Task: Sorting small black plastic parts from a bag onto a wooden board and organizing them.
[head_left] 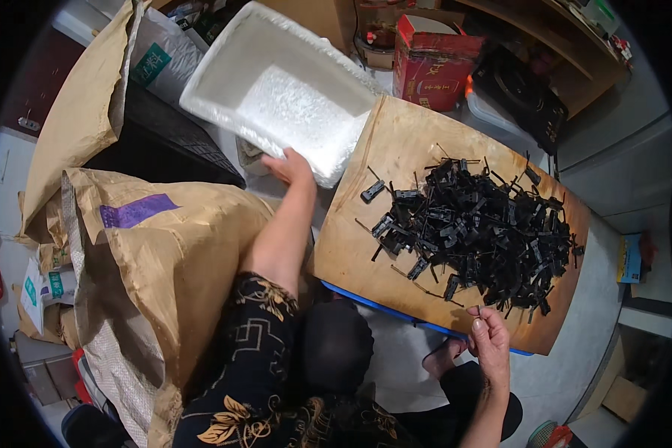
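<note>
At the near rim of a white foam box [235, 123], my left hand [293, 167] is closed on the edge, its fingers partly hidden. The box tilts so that its bare inside faces me. My right hand [490, 340] is by the front edge of a wooden board [351, 246], thumb and fingertips pinched together. Whatever they pinch is too small to make out. Just beyond it on the board lies a heap of small black plastic parts [478, 224], many with thin stems sticking out. A few single parts [372, 191] lie at the heap's left.
A large brown paper sack [164, 254] with a purple patch stands open at my left. Behind it are a black crate [172, 138] and a white bag [164, 52]. A red carton [433, 71] and a black cooktop [519, 93] stand beyond the board.
</note>
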`<state>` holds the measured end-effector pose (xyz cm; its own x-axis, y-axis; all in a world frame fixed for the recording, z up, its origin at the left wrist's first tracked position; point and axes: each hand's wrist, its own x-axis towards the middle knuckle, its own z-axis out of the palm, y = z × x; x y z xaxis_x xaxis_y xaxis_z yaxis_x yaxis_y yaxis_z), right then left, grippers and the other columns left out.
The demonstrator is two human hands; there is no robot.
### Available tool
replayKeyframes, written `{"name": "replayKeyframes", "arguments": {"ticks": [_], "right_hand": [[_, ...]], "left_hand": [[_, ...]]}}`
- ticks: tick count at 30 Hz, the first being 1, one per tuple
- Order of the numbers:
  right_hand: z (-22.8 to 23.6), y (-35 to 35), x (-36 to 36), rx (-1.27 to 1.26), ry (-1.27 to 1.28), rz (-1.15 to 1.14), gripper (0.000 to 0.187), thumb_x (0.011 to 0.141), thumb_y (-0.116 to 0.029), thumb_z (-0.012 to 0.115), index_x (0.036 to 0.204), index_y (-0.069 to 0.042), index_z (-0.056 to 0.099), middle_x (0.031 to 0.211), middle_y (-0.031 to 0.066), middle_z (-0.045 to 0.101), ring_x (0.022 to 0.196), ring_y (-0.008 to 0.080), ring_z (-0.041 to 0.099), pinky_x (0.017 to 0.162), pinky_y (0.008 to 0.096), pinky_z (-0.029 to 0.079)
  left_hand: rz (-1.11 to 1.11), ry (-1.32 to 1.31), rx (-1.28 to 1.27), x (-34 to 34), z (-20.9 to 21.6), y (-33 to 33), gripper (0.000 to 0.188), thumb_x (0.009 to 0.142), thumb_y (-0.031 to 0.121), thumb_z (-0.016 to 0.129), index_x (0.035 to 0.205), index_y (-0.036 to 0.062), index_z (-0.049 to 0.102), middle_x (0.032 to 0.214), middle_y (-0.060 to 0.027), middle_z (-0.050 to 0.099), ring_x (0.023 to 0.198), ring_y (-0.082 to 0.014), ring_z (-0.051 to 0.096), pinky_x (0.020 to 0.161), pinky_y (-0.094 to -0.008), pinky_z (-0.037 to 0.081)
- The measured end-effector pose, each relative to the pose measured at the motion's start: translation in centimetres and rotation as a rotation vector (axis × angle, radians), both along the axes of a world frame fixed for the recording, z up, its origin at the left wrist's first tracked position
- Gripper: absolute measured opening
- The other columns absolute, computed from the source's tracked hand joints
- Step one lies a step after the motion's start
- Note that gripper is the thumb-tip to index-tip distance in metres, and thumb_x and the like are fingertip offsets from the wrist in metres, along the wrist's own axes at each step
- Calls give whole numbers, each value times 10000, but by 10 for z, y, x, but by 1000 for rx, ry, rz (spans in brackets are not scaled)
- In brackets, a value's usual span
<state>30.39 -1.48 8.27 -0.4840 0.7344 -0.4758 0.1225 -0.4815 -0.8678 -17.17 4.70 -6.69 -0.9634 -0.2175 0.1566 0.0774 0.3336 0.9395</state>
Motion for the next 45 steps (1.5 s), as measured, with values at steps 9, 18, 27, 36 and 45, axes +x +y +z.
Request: {"name": "replayKeyframes", "arguments": {"ticks": [9,18,27,36,45], "right_hand": [[-8,-4,2,65,-26,-13,277,909,-246,543,1087,-35,527,607,-81,392,489,16,326,439,172,245],[-15,-5,-4,13,-94,3,261,913,-191,535,1099,-8,530,680,-73,453,567,19,369,498,167,283],[-8,-3,-14,65,-92,42,257,910,-199,533,1090,-15,531,690,-59,461,551,26,379,503,169,314],[0,-18,-20,188,-46,123,227,920,-177,501,1078,-18,532,645,-69,411,556,22,366,493,176,303],[13,-31,-35,406,98,45,216,846,-77,578,1059,-51,556,661,-90,414,539,-1,324,466,172,247]], "left_hand": [[-9,142,-246,-79,72,23,433,747,218,587,1124,21,504,1083,-220,548,996,-377,534,865,-437,412],[-11,245,-333,-138,126,31,340,741,170,586,1059,51,556,1043,-187,568,975,-342,559,833,-426,441],[-1,487,-602,-90,71,38,351,707,152,565,1023,0,540,1150,-215,442,971,-385,529,853,-484,406],[-297,113,-167,24,86,17,486,718,121,521,1180,-16,462,1282,-231,347,1173,-392,392,986,-438,327],[-1064,161,-80,219,100,-205,186,830,25,502,1010,-20,517,965,-162,543,920,-289,545,797,-329,433]]}}
